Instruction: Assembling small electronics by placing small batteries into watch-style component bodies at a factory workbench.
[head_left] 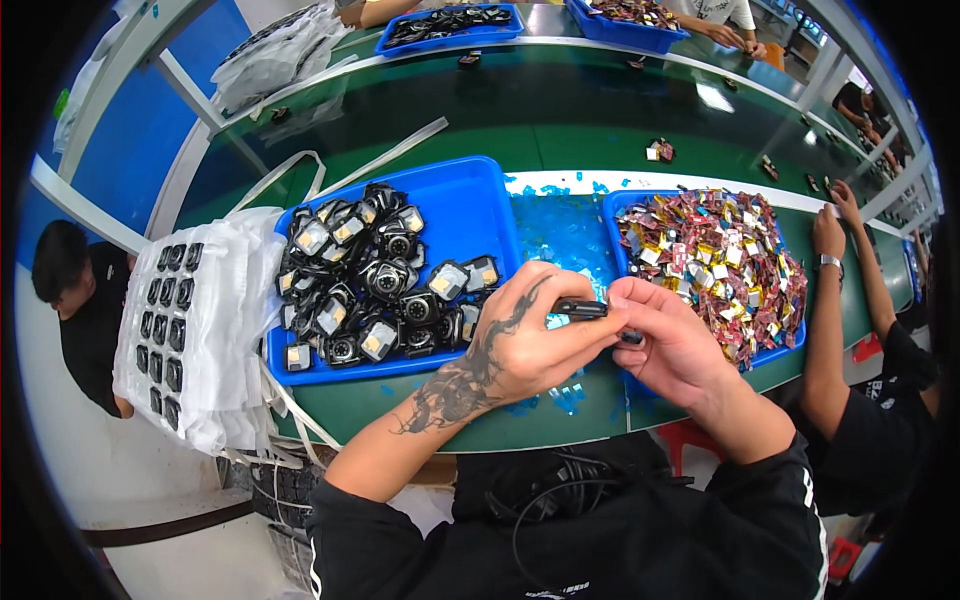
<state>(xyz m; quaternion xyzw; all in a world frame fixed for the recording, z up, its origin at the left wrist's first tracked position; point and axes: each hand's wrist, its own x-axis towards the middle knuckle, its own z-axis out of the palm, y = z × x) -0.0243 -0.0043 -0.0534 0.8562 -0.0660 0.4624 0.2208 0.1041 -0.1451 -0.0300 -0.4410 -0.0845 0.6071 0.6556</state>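
In front of my chest, both hands meet around a small black smartwatch casing (580,309), seen nearly edge-on. My left hand (530,335) grips it between thumb and fingers. The fingertips of my right hand (665,335) are pinched at its right end, and a dark bit shows under them; I cannot tell whether it is part of the same casing. Left of my hands, a blue tray (470,200) holds a heap of black smartwatch casings (385,280), some showing round sensor backs. To the right, another blue tray (625,200) is heaped with small red, yellow and white electronic parts (715,265).
Blue film scraps (565,235) litter the green bench between the trays. White foam sheets (210,320) with black casings stack at the left. Beyond runs a dark green conveyor (420,110) carrying scattered parts. A co-worker's arms (825,290) reach in at the right.
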